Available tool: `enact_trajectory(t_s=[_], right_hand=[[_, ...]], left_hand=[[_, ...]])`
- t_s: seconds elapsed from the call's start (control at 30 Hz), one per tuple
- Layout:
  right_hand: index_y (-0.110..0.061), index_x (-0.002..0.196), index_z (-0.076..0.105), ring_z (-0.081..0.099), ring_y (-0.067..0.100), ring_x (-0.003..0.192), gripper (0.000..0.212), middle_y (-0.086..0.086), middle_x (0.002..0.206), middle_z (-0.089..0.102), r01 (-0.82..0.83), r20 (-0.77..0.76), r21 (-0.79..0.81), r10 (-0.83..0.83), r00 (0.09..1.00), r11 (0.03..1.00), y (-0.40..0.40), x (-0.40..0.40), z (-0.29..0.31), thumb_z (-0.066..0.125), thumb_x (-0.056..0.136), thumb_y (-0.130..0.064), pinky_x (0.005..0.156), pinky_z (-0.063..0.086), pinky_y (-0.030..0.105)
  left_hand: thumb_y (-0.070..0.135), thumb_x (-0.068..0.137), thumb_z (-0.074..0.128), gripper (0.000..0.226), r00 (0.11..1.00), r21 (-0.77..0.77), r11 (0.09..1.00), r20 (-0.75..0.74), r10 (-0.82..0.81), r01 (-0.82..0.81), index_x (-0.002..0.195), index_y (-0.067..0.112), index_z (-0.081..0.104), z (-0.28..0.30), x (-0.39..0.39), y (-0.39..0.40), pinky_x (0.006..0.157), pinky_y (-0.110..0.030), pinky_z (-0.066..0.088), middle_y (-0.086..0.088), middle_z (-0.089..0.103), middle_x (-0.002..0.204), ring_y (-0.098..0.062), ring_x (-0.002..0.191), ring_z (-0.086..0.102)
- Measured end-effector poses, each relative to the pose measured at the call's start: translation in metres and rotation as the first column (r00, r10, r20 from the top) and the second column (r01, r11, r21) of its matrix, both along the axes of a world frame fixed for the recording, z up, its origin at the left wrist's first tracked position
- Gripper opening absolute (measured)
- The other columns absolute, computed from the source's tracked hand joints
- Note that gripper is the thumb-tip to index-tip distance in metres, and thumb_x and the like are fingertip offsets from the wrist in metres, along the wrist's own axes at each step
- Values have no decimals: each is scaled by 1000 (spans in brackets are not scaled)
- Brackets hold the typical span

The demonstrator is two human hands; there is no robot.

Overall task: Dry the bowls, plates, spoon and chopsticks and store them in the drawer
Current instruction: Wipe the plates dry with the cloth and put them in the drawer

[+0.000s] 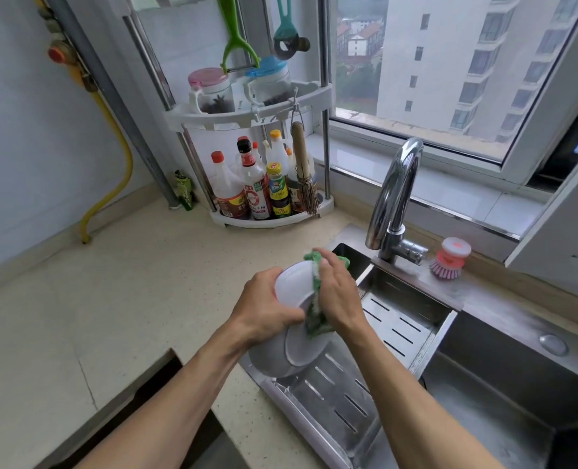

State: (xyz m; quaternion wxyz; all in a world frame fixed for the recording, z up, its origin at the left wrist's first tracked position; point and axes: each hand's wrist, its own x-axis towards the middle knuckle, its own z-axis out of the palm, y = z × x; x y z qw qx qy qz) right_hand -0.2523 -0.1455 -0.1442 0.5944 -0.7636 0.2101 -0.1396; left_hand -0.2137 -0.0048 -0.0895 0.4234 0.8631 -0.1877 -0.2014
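1. Above the slotted steel drain tray [392, 319] at the sink's left edge, a white round ceramic bowl [292, 282] is held tilted on its side.
2. Left hand [264, 308]: grip curled round the bowl's outer wall.
3. Right hand [336, 292]: grip pressing a green cloth [314, 319] against the bowl's rim.
4. Beige speckled surface [128, 282] lies left of the sink.

Two forearms enter from the near edge, both bare to the frame's limit; no sleeve is visible on either. Left hand [264, 304] and right hand [336, 294] are bare, ungloved. No watch, band or ring is visible on the wrists or visible fingers. Fingernails appear short.
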Motion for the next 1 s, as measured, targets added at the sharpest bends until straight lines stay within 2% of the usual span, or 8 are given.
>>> enact_trajectory(t_s=[0.17,0.27,0.4,0.5,0.63,0.73,0.83,1.0], right_hand=[[-26,132,57,47,15,125,46,-6,133,53,-3,191,-155,33,981,988,18,-10,4,30,95,-35,109,36,36],[-22,97,62,59,23,97,39,2,104,64,112,18,28,-112,994,993,-4,-9,7,28,94,-40,90,48,47],[-13,61,38,44,26,69,37,6,67,48,151,-68,-71,-156,985,986,-24,-10,9,22,84,-36,65,35,38],[-15,57,32,33,16,58,38,2,60,39,29,-94,-194,-48,994,981,-28,-12,15,28,93,-26,52,26,23],[-20,50,33,34,12,51,33,-4,52,37,-67,-23,-267,63,998,961,-15,-9,34,35,80,-35,50,26,31],[-18,71,55,49,11,68,33,0,73,55,-20,102,-275,49,994,961,5,-11,35,37,89,-39,63,37,28],[-21,125,60,48,15,122,45,1,129,58,-43,187,-389,125,974,920,23,-15,13,34,96,-43,103,36,32],[-30,140,52,52,19,124,58,3,143,53,6,40,-74,-3,999,997,5,-4,1,23,94,-50,106,43,43]], left_hand=[[21,46,85,56,999,5,999,-10,-43,43,99,22,67,5,2,-1,72,-47,61,-3,71,96,-24,85,70],[16,54,83,60,991,-5,991,-5,-132,132,111,17,65,17,1,3,73,-41,62,-3,68,102,-23,90,68],[20,50,81,64,989,-65,989,-54,-139,136,113,20,68,25,4,11,79,-46,62,-4,72,103,-23,93,71],[28,51,89,68,954,18,968,-179,-242,249,115,21,67,31,13,14,84,-45,60,-3,73,106,-23,96,71],[12,63,87,40,932,210,909,-122,-341,360,92,26,64,38,10,-5,73,-32,60,2,69,94,-19,85,69],[8,64,84,38,962,185,944,-38,-271,273,87,28,62,26,6,-9,78,-40,61,2,68,94,-20,87,68],[9,60,81,36,992,69,990,-1,-124,123,91,21,67,13,8,-4,75,-46,61,-1,72,90,-22,82,70],[12,58,86,58,997,33,996,3,-78,78,112,21,68,6,2,1,72,-41,62,-2,69,99,-22,86,69]])
